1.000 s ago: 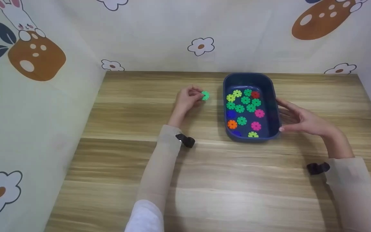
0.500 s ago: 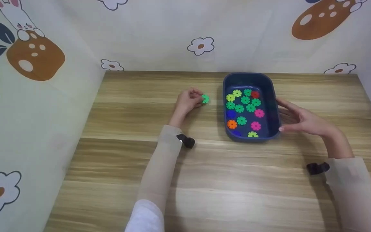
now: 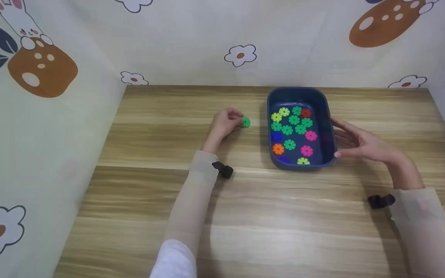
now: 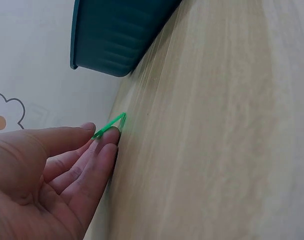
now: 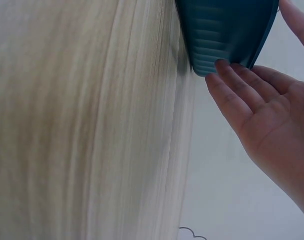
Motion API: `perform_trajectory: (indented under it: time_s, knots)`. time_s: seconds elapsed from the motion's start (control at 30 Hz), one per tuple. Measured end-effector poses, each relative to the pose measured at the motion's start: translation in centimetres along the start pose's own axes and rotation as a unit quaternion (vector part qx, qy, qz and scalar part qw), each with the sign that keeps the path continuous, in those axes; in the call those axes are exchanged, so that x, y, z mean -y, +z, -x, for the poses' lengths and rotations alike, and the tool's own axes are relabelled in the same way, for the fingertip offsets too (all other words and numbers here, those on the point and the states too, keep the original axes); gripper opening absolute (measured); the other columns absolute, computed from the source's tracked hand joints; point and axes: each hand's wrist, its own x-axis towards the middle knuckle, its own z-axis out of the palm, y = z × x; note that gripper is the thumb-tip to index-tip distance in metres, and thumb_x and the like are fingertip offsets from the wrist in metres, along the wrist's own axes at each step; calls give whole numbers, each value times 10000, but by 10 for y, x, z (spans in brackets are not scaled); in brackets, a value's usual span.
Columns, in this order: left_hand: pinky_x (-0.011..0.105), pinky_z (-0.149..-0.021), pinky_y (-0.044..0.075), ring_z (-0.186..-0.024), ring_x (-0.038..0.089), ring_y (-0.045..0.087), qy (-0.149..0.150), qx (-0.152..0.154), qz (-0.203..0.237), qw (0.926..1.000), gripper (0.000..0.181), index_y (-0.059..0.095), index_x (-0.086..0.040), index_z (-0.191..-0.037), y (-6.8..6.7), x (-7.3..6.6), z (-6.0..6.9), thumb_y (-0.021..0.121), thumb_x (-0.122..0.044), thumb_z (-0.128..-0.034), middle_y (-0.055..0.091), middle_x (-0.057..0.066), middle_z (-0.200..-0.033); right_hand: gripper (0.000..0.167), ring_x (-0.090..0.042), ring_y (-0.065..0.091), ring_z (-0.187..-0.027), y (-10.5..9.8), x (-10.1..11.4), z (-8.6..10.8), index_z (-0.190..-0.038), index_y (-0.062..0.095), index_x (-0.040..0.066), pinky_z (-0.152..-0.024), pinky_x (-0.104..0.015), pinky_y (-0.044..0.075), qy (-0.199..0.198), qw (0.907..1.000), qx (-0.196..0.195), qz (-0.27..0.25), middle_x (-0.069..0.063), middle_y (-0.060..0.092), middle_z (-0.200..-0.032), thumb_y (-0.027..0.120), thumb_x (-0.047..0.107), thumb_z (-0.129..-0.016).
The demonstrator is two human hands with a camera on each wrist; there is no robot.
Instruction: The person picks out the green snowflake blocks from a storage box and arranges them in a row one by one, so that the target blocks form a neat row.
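Head view: a wooden table (image 3: 265, 208), banded with light and dark grain and bearing a patch of glare (image 3: 263, 243) nearer the camera, meets a pale back wall (image 3: 191, 42) printed with flowers (image 3: 240, 55); the left wall (image 3: 25, 146) shows a rabbit (image 3: 17, 19) over a brown fruit (image 3: 43, 67). The box (image 3: 324, 141) stands near the back wall, multicoloured discs (image 3: 289, 144) spread on its floor. The left hand (image 3: 223, 124) pinches a green disc (image 3: 246, 122) left of the box and apart from it; the right hand (image 3: 373, 144), spread wide, touches the box's right side, thumb at the rim.
Left wrist view: the table slopes away at right, the pale wall at left; the green disc appears nearly edge-on between thumb and fingers, its contact with the table undeterminable.
Right wrist view: streaked table at left, pale wall at right, part of a flower outline below; straight fingers lie at the box's ribbed side
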Motion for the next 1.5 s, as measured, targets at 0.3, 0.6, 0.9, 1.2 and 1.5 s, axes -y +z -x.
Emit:
perform_trajectory:
  time_s: [0.3, 0.6, 0.9, 1.2, 1.5]
  knots:
    - [221, -750, 568, -880, 126, 652, -37, -16, -796, 9968, 177, 688, -11, -1113, -4, -8, 4, 631, -79, -960, 716, 148, -1114, 946, -351, 226, -1522, 1, 0, 0, -1606, 114, 106, -1078, -67, 354, 31, 10000, -17, 52, -211, 104, -1666, 710, -3, -879]
    - [257, -833, 559, -1033, 183, 666, 155, -148, -1599, 9869, 197, 690, -52, -1148, -7, -14, 8, 627, -130, -978, 712, 102, -1152, 949, -404, 195, -1515, 1, 1, 0, -1608, 108, 119, -1076, -73, 361, 84, 10000, -21, 16, -188, 91, -1674, 707, -1, -882]
    - [298, -964, 540, -1103, 211, 678, 473, -277, -1626, 9852, 241, 677, -61, -1200, -10, -18, 10, 623, -157, -986, 717, 89, -1172, 953, -403, 205, -1512, 1, 0, -1, -1607, 124, 127, -1064, -59, 359, 156, 9998, -101, 79, -174, 112, -1674, 720, 9, -872]
    - [288, -913, 563, -1065, 207, 694, 417, -364, -1179, 9915, 259, 656, -45, -1223, -11, -25, 12, 608, -158, -994, 709, 101, -1173, 949, -415, 196, -1510, 2, 1, -1, -1607, 125, 127, -1063, -53, 351, 190, 9997, -127, 112, -160, 112, -1678, 721, 22, -876]
    - [285, -941, 553, -1056, 199, 696, 596, -415, -950, 9928, 258, 665, -41, -1214, -10, -35, 17, 622, -152, -985, 722, 88, -1152, 932, -419, 181, -1513, 2, 1, -1, -1607, 130, 131, -1059, -53, 352, 249, 9996, -126, 109, -143, 116, -1681, 713, 30, -886]
